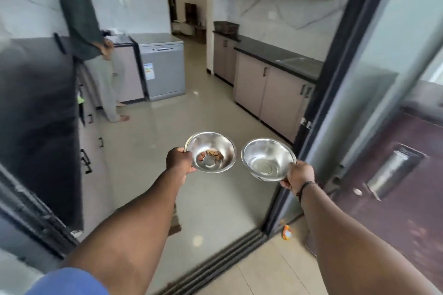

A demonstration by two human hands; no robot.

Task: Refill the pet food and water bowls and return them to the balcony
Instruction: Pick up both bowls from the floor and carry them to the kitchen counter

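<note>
At the far left of the kitchen we see one other person (pixel 91 38) standing with their back to a dark surface (pixel 36 60), beside one grey appliance (pixel 163 69) that stands on the floor. Moving right, we count two steel bowls held out over the pale tiled floor (pixel 148 146), level with each other and just beside one another, their rims close but apart.

Our left hand (pixel 181 160) pinches the near-left rim of the first bowl (pixel 211 152), thumb on top of the rim and fingers curled beneath it. That bowl holds a small cluster of brown kibble pieces (pixel 212 153) at its bottom; the blur keeps us from counting them exactly, though they are only a few.

Our right hand (pixel 299 176) grips the near-right rim of the second bowl (pixel 268 159) in the same way, thumb over the edge and fingers under. A shallow pool of clear liquid seems to lie in its base, though we cannot be sure. One dark bracelet (pixel 304 188) circles the right wrist.

Below the bowls, one sliding-door track (pixel 220 258) crosses the floor. Just right of it one small orange object (pixel 287 232) lies on the tiles. Further right stands one dark door frame (pixel 335 93) with its glass panel (pixel 393 79), and behind it one run of beige cabinets under a second dark surface (pixel 278 57).
</note>
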